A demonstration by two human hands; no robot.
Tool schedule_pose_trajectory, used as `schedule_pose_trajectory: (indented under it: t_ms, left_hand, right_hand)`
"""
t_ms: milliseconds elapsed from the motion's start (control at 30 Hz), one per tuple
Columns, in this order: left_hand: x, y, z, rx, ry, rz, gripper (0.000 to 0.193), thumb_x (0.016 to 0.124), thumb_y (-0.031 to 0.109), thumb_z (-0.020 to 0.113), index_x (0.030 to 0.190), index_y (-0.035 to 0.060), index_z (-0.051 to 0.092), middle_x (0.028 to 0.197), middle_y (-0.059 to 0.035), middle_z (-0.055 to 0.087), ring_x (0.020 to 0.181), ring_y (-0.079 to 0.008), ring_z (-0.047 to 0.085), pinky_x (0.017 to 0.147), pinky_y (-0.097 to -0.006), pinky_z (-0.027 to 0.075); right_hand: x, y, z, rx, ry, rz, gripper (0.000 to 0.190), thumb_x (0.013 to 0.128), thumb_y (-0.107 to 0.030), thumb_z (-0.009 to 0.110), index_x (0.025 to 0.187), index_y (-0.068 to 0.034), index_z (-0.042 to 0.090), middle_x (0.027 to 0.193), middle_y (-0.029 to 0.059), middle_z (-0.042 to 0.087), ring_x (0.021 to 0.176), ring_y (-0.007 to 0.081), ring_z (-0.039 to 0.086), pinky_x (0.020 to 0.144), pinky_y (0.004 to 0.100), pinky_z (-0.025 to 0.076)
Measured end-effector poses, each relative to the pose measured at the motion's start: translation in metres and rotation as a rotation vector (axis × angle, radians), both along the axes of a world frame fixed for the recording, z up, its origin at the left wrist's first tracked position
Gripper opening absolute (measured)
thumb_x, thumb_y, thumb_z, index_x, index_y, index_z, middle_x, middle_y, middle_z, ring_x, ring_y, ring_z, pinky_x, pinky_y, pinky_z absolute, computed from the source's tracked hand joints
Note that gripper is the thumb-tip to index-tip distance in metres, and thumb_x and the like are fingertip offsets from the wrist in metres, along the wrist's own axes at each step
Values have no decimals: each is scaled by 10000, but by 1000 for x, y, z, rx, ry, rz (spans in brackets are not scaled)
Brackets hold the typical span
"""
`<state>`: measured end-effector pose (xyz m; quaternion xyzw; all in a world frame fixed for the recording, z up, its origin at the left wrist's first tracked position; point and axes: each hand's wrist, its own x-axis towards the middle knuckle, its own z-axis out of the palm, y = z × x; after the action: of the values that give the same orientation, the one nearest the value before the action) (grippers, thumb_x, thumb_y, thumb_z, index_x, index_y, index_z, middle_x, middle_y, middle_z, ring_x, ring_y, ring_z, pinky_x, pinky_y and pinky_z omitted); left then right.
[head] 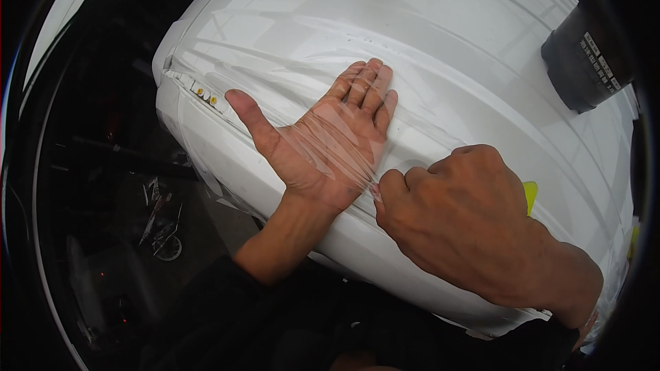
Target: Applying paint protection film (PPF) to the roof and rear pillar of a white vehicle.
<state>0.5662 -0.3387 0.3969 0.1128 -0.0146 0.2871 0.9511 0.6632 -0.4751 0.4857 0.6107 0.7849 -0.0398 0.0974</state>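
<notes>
A transparent film is stretched in creases over the glossy white body panel, which looks like a car's hood. Palm up, my left hand lies beneath the film, fingers pointing away and thumb spread to the left. At its right, my right hand is closed in a fist and pinches the gathered film beside the left palm's heel. Part of a yellow-green object shows behind the right hand; the rest is hidden. Small yellow-centred fittings sit in the panel gap left of my left thumb.
A dark container with writing stands on the panel at the upper right. Another yellow-green object shows at the right rim. A small wheeled item is on the dark floor at the lower left. Loose film hangs past the panel's left edge.
</notes>
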Motion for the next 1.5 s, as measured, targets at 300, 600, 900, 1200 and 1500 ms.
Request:
schedule_pose_trajectory:
  t_ms: [300,600,900,1200,1500]
  left_hand:
    - [4,8,3,-129,-54,-79,1449,604,881,595,1500,-32,-84,1592,-153,22,1492,-247,6,1215,-388,91]
    - [8,8,3,-56,-84,-108,1362,649,854,573,1519,9,-47,1597,-123,59,1482,-226,99,1205,-405,161]
    - [-12,-7,7,141,236,47,983,896,589,522,1486,-71,96,1526,-193,243,1448,-279,227,1187,-389,261]
    - [-68,-15,23,326,627,-123,508,1028,264,350,1354,-121,400,1328,-275,517,1211,-395,549,1006,-438,505]
    - [-83,-8,17,502,742,-190,545,1040,422,336,1055,-59,592,913,-196,666,800,-266,702,720,-379,623]
  right_hand:
    - [12,6,-15,-24,144,152,334,911,-224,565,620,-61,549,482,52,537,427,229,570,408,351,424]
    - [10,6,-19,105,263,105,324,905,-239,580,629,-69,570,491,52,552,430,228,576,419,350,431]
    - [7,5,-8,55,192,57,343,896,-230,592,593,-79,541,492,46,550,428,219,578,415,343,418]
    - [-9,-1,-8,110,-26,113,309,821,-168,634,566,-98,475,455,25,481,389,180,517,439,321,385]
    - [-23,-8,-8,166,-138,179,271,773,-156,692,616,-98,478,462,14,449,392,158,463,470,314,374]
